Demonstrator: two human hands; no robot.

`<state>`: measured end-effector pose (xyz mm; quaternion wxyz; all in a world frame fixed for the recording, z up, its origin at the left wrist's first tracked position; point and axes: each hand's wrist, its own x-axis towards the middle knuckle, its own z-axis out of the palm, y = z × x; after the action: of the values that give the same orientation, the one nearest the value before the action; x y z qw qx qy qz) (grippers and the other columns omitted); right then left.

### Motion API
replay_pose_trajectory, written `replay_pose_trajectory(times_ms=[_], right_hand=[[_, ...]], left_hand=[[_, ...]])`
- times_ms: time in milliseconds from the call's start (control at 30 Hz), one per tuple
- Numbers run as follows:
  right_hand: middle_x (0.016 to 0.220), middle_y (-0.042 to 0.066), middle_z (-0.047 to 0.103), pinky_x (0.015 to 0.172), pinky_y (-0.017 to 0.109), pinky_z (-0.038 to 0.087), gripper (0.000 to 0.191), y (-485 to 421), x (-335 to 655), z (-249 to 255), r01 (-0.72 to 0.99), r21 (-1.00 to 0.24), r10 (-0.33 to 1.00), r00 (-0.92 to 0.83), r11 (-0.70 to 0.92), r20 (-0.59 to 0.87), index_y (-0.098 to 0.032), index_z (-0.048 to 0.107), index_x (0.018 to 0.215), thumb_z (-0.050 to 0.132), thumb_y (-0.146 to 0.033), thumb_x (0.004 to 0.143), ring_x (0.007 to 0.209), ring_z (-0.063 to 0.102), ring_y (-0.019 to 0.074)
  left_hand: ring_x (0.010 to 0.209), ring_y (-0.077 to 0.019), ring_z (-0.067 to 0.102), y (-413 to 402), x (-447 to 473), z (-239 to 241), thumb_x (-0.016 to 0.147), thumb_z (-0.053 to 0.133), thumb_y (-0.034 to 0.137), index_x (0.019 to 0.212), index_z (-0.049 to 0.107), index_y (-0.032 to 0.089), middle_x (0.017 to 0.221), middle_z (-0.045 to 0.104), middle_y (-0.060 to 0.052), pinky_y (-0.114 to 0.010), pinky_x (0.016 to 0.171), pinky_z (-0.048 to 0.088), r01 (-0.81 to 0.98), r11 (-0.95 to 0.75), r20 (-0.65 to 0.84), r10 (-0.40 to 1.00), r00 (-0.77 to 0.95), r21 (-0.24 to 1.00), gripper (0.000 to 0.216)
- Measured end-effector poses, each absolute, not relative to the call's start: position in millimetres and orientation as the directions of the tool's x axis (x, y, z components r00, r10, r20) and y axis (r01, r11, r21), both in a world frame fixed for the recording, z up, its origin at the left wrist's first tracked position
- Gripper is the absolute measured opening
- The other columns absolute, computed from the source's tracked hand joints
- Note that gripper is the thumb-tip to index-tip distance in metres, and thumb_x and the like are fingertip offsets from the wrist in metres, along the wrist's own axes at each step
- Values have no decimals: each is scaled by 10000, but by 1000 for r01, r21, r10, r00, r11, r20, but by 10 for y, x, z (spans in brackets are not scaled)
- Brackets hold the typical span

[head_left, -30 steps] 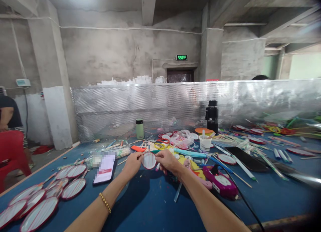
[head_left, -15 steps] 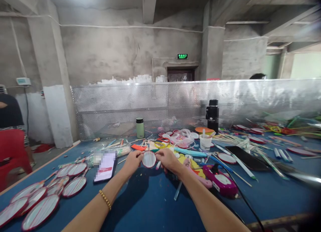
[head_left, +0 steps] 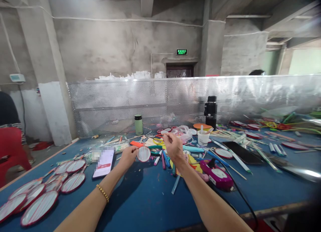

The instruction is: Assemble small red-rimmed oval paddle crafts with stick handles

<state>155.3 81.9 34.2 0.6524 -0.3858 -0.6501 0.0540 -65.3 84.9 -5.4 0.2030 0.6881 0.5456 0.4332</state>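
My left hand (head_left: pixel 129 155) pinches the edge of a small round paddle (head_left: pixel 144 154), red-rimmed with a pale streaked face and a short stick pointing away from me. To its right, my right hand (head_left: pixel 173 148) is raised over the clutter, thumb and fingers pressed together. Whether anything small is between these fingertips I cannot make out; a pale disc shows just behind them. Below and left of the right hand lie several markers (head_left: pixel 164 161) and a yellow cut-out piece (head_left: pixel 187 158). Larger red-rimmed paddles (head_left: pixel 40 208) overlap at the left of the table.
A smartphone (head_left: pixel 104 163) lies left of my left hand. At the back stand a green tumbler (head_left: pixel 138 125), a black thermos (head_left: pixel 210 113) and a white cup (head_left: pixel 203 138). A purple glue-gun-like device (head_left: pixel 217 175) with a black cord and a dark phone (head_left: pixel 242 152) lie right.
My right hand has let go of the small paddle's side and moved up and away over the clutter. My left hand keeps the paddle, shifted slightly left in view.
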Motion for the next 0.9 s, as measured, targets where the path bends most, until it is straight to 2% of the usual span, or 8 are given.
replay_pose_trajectory(times_ms=[233, 400, 567, 767, 900], right_hand=[[754, 72, 678, 674, 272, 504, 258, 782, 1598, 411, 372, -591, 538, 246, 716, 806, -152, 658, 882, 478, -337, 869, 671, 624, 174], [693, 58, 656, 644, 271, 497, 261, 781, 1614, 432, 371, -617, 559, 263, 694, 787, -155, 659, 861, 482, -346, 858, 639, 614, 175], [711, 59, 668, 640, 269, 488, 265, 750, 1593, 431, 386, -606, 563, 232, 695, 793, -158, 665, 885, 478, -344, 863, 636, 609, 173], [788, 87, 684, 666, 278, 495, 261, 774, 1598, 401, 417, -583, 560, 191, 697, 806, -158, 664, 876, 467, -330, 864, 705, 627, 192], [817, 87, 688, 671, 274, 504, 249, 801, 1595, 377, 412, -581, 563, 177, 702, 807, -167, 653, 878, 467, -331, 862, 741, 637, 196]], left_hand=[[410, -107, 432, 834, -661, -47, 776, 432, 290, 816, 661, 131, 466, 470, 44, -226, 471, 314, 574, -349, 397, 917, 46, 741, 281], [423, -107, 425, 824, -663, -51, 771, 424, 288, 800, 668, 131, 478, 461, 41, -230, 478, 312, 567, -356, 396, 916, 56, 743, 291], [428, -111, 439, 842, -657, -60, 769, 432, 309, 848, 675, 134, 489, 478, 41, -229, 480, 317, 565, -352, 392, 919, 54, 746, 309], [392, -105, 409, 828, -623, -31, 773, 431, 311, 770, 658, 135, 450, 455, 45, -232, 470, 314, 575, -362, 406, 912, 56, 734, 288], [380, -108, 415, 833, -611, -42, 784, 415, 302, 788, 659, 132, 438, 458, 45, -235, 470, 320, 578, -351, 393, 918, 57, 737, 298]])
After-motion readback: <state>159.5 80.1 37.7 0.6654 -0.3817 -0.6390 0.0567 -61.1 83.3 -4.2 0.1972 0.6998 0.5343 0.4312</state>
